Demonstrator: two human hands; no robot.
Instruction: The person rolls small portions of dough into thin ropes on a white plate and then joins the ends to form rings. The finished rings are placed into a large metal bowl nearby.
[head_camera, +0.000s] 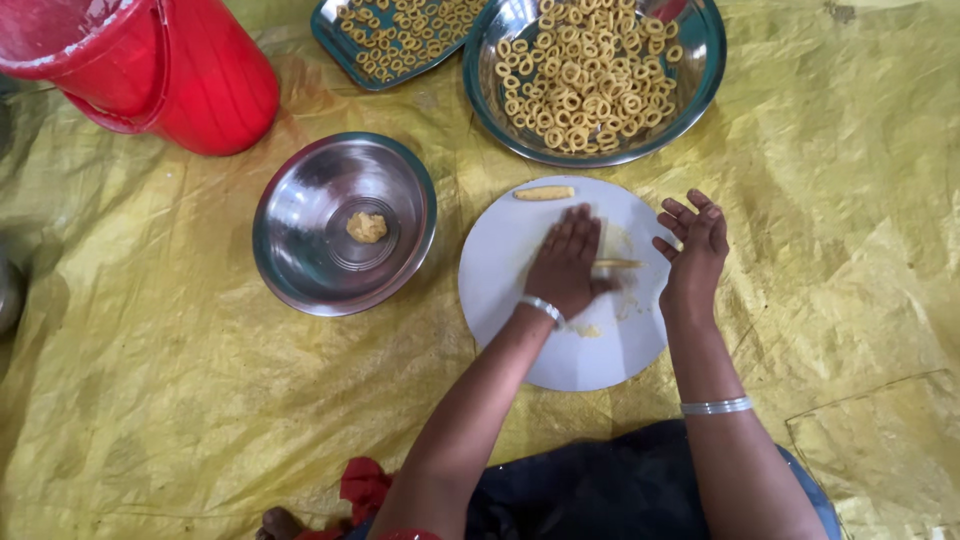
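- Left hand: fingers straight and pressed together, palm flat down on a thin dough rope. Only the rope's right end shows, past the palm edge.
- Right hand: fingers spread and slightly curled, holding nothing. It hovers at the right rim of the board, just beside the rope's free end.
- Rolling technique, as a judgement: keep the palm level and the pressure even, so the rope thins uniformly. Uneven pressure would likely pinch or break it. The right hand is well placed to receive the lengthening end.
- White round board: carries the rope, yellow dough smears near the palm, and a short thick dough piece at its far edge, apart from both hands.
- Steel bowl, left of the board: holds one small dough lump.
- Large steel basin and rectangular tray, beyond the board: both filled with dough rings.
- Red bucket: far left.
- Surface: a wrinkled yellow plastic sheet spread on the floor. No walls or furniture are visible.
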